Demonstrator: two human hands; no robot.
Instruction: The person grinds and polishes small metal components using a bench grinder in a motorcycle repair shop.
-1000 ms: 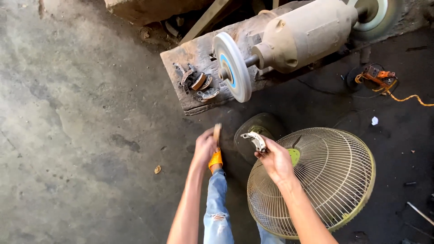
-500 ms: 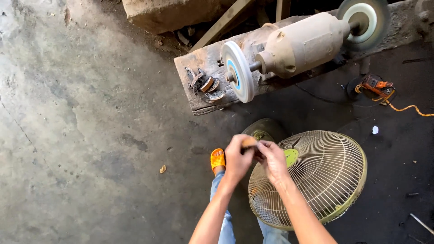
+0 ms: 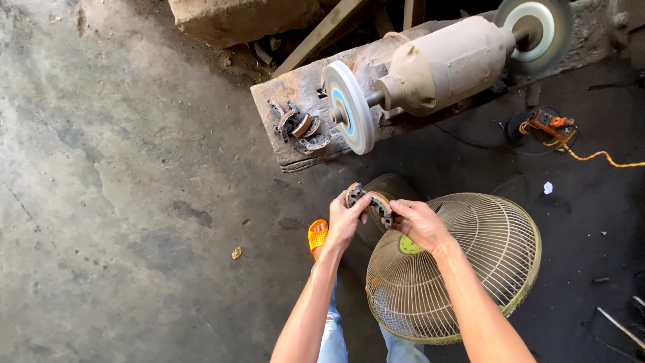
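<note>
Both hands are closed on one curved metal part [image 3: 368, 199], a rusty arc-shaped shoe with a worn lining, held in front of the body in the head view. One end of the arc is pinched by the left hand [image 3: 346, 222], the other end by the right hand [image 3: 416, 223], so that the grip of each hand is narrow and wrapped on the piece, with the fingertips hidden behind it in places. The long axis of the part runs roughly left to right between the two hands, arched upward, and neither hand is clearly nearer to it, since both touch it. Just beyond the part, farther from the body, a bench grinder [image 3: 443, 64] is seen on a worn wooden block [image 3: 289, 94] that serves as its tabletop; its white wheel with a blue centre [image 3: 349, 107] stands above and slightly left of the held piece, well apart from it. Beside that wheel, on the block, several similar curved parts [image 3: 299, 128] are lying in a loose heap. Below the right hand a round wire fan guard [image 3: 470, 269] is lying on the concrete floor [image 3: 121, 202], and an orange sandal [image 3: 317, 235] is visible under the left wrist. An orange cable [image 3: 591, 156] is seen at the far right.
</note>
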